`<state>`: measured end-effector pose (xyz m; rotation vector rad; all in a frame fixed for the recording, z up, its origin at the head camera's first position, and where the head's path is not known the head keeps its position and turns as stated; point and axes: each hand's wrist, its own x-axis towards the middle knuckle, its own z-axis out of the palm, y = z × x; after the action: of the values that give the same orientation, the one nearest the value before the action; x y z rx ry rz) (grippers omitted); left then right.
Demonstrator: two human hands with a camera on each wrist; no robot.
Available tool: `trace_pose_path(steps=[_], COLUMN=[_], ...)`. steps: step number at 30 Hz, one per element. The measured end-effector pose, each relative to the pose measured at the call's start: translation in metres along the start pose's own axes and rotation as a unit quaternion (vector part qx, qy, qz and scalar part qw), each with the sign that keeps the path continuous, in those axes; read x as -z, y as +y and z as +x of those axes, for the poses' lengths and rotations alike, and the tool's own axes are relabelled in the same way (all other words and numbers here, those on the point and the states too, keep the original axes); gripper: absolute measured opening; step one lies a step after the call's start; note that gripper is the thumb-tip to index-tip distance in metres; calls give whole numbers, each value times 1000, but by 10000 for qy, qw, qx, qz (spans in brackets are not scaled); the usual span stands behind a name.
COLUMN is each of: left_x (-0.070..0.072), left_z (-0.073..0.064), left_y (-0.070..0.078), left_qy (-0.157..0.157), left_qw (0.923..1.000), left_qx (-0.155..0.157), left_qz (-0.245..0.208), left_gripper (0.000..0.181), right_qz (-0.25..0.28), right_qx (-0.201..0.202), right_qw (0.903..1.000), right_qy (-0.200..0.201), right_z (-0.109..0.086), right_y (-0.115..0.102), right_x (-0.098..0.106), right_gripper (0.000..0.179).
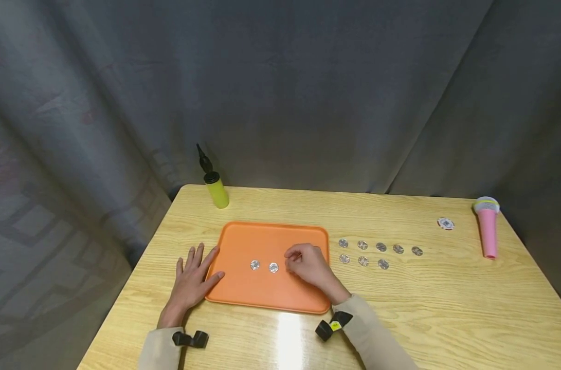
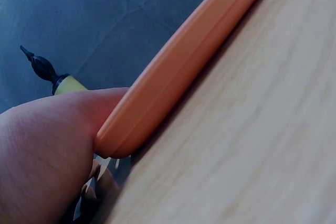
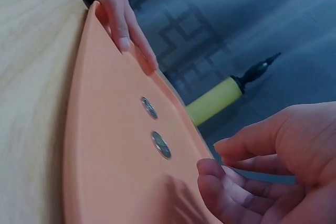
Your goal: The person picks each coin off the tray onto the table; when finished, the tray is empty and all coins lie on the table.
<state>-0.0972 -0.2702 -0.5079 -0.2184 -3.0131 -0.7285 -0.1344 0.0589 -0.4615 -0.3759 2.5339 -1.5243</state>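
Two silver coins (image 1: 264,266) lie side by side in the orange tray (image 1: 257,237); these coins (image 3: 161,145) show flat on the tray in the right wrist view. My left hand (image 1: 191,281) rests at the tray's left edge, fingers spread and thumb over the rim. Above the tray, just right of the coins, is my right hand (image 1: 309,264), its fingers loosely curled. In the right wrist view, the right hand (image 3: 294,166) has a small gap between thumb and fingertips, with nothing visible in it. Parts of its palm side are hidden.
Right of the tray, several more silver coins (image 1: 363,261) lie in two rows on the wooden table (image 1: 447,303). Behind them sit a poker chip (image 1: 445,223) and a pink toy microphone (image 1: 488,228). A yellow-green hand pump (image 1: 217,192) stands at the back left, before a grey curtain (image 1: 280,103).
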Motion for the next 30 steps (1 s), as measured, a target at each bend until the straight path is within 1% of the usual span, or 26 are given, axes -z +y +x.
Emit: trace_pose_path(steps=[5, 10, 16, 21, 27, 30], left_x=[1, 1, 0, -1, 1, 1], left_z=[1, 1, 1, 1, 0, 0], left_y=[1, 1, 0, -1, 1, 1], left_qy=[5, -30, -93, -135, -99, -106], left_qw=[10000, 10000, 10000, 9999, 9999, 9999], left_qx=[-13, -15, 18, 48, 29, 31], left_qz=[43, 30, 10, 19, 31, 16], left_gripper=[71, 71, 72, 73, 72, 72], right_qz=[-252, -515, -686, -904, -1195, -1290], right_qx=[146, 305, 382, 473, 629, 624], right_qw=[9996, 9982, 9969, 9945, 9893, 9880], right_qy=[-38, 21, 87, 255, 543, 578], right_z=[4, 5, 3, 4, 4, 3], right_y=[-1, 0, 2, 2, 2, 2], right_x=[-11, -23, -36, -43, -49, -50], right_gripper=[11, 11, 17, 21, 17, 15])
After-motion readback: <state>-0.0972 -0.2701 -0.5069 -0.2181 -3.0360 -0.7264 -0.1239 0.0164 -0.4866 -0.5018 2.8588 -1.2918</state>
